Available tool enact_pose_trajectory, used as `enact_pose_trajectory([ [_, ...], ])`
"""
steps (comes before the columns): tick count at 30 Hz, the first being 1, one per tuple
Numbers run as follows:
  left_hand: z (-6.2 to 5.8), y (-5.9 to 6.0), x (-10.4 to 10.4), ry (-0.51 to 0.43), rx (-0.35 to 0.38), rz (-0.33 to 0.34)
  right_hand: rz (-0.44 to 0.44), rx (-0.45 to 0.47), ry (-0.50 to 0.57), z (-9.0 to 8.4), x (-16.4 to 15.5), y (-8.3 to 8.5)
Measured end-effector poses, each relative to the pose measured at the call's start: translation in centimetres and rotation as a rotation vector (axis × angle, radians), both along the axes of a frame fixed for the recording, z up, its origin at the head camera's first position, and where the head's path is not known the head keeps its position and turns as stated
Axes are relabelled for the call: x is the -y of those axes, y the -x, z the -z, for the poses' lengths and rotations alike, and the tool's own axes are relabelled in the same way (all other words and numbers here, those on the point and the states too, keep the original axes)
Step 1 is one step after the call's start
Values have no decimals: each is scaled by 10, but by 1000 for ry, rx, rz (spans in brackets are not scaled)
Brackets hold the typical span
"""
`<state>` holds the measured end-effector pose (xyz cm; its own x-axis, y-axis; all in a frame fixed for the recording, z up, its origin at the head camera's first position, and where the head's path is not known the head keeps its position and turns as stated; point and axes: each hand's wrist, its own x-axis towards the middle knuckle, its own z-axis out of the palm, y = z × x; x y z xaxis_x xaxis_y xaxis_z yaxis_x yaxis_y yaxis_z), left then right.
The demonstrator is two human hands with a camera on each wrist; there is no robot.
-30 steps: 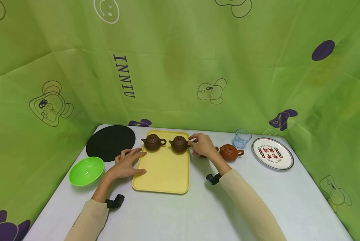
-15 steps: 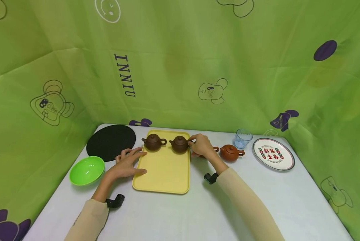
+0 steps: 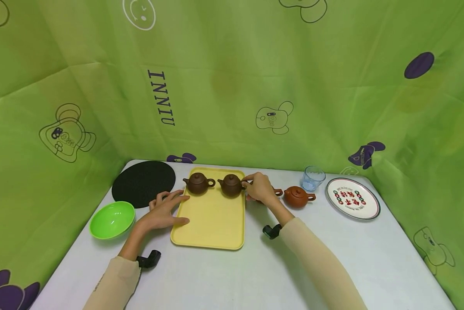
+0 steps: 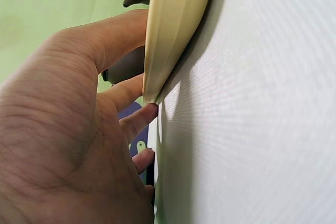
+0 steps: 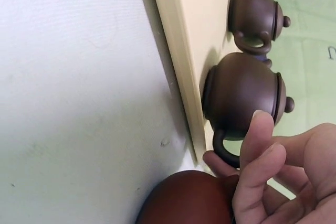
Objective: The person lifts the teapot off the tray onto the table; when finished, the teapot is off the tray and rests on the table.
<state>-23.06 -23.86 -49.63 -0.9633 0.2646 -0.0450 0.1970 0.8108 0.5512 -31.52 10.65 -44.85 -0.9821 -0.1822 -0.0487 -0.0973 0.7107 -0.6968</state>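
**Two hands at a yellow tray bearing two brown teapots**

Right hand [image 3: 260, 188]: fingers loosely curled about the handle of the dark brown teapot [image 3: 231, 185]; in the right wrist view a finger [image 5: 258, 145] lies along the pot's side while another hooks under the handle loop. The pot stands on the far right corner of the yellow tray [image 3: 210, 224], close to its rim.

Left hand [image 3: 163, 212]: fingers straight and spread, thumb on top of the tray's left rim, the others on the table alongside. The left wrist view shows fingertips [image 4: 142, 120] tucked against the rim's underside, hidden from the head camera.

Second brown teapot [image 3: 198, 183]: far left of the tray, just beside the first, apart from both hands.

Surroundings: reddish teapot [image 3: 297, 196] just right of the right hand; a further reddish pot lies partly hidden behind that hand. Green bowl [image 3: 112, 219] and black mat [image 3: 143, 183] left of the tray; blue cup [image 3: 312, 178] and printed plate [image 3: 352, 198] far right. The near half of the tray is bare.
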Motion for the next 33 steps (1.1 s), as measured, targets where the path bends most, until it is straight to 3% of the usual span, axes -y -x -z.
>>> enact_pose_trajectory([
  [10, -1, -1, 0, -1, -13, 6, -61, -129, 39, -8, -4, -10],
  [33, -1, -1, 1, -13, -28, 22, -69, -144, 63, -13, -39, -55],
])
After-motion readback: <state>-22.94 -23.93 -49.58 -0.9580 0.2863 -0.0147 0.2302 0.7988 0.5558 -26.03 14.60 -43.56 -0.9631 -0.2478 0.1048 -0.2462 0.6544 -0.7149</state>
